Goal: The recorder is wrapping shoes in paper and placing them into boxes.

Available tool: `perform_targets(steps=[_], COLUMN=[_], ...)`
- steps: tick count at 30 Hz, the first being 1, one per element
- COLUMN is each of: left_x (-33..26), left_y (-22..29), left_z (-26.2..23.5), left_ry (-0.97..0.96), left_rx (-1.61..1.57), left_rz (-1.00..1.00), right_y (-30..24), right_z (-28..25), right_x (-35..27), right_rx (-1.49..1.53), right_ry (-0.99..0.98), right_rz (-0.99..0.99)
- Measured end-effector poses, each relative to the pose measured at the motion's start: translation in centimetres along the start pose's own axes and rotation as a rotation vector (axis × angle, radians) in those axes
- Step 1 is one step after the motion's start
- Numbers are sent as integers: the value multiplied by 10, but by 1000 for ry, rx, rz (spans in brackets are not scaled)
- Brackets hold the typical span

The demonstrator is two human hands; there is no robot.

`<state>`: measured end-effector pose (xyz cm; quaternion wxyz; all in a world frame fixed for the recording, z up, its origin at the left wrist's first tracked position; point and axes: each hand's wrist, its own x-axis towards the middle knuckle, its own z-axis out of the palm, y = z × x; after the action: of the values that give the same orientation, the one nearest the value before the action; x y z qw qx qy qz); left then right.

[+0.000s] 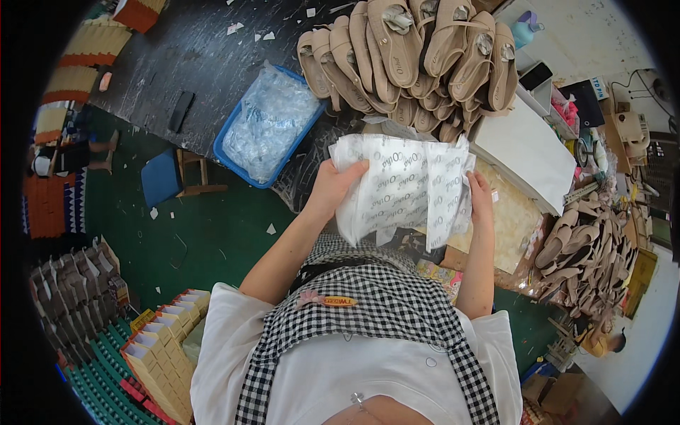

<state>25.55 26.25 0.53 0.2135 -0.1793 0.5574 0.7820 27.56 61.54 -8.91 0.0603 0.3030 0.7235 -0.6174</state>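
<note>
Tissue paper [404, 188]: we hold a white printed sheet, maybe a few together, up in front of the chest, above the near edge of the table [191, 49]. It hangs with soft folds and a ragged lower edge. We judge it very light, limp, with no stiffness of its own, and easy to tear or crease. It looks dry and not slippery. Best taken at the side edges with flat fingers and thumb, pinching lightly, since a hard pull from one corner would likely rip it.

Left hand [333, 188]: grip closed on the left edge of the paper, fingers behind, thumb on the front near the top corner.

Right hand [480, 198]: grip closed on the right edge, fingers wrapped along the side, mostly hidden by the sheet.

Just beyond the paper, a heap of beige sandals [418, 57] lies on the dark table, soles mostly up. To the left of the heap sits a blue bin [230, 152] filled with clear plastic bags [273, 120]. On the right, a stack of white sheets [528, 152] lies near the right hand. More beige sandals [588, 258] are piled further right. Down left, on the green floor [219, 241], stand rows of shoe boxes [159, 347].
</note>
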Motion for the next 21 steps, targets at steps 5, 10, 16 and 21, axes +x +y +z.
perform_targets(steps=[5,10,16,21], left_x=[-10,-38,-26,-5], left_y=[46,118,115,124], left_z=[-12,-16,-96,-141], left_ry=[-39,-115,-80,-88], left_rx=[308,555,220,154], left_rz=[246,105,123,81], right_y=[-97,-184,-195,-204], right_z=[74,164,230,274], right_x=[-37,-80,-95,-97], right_rx=[-230,-181,31,-112], right_ry=[-101,-760,-586,-571], right_rz=[-716,-619,-771,-1002])
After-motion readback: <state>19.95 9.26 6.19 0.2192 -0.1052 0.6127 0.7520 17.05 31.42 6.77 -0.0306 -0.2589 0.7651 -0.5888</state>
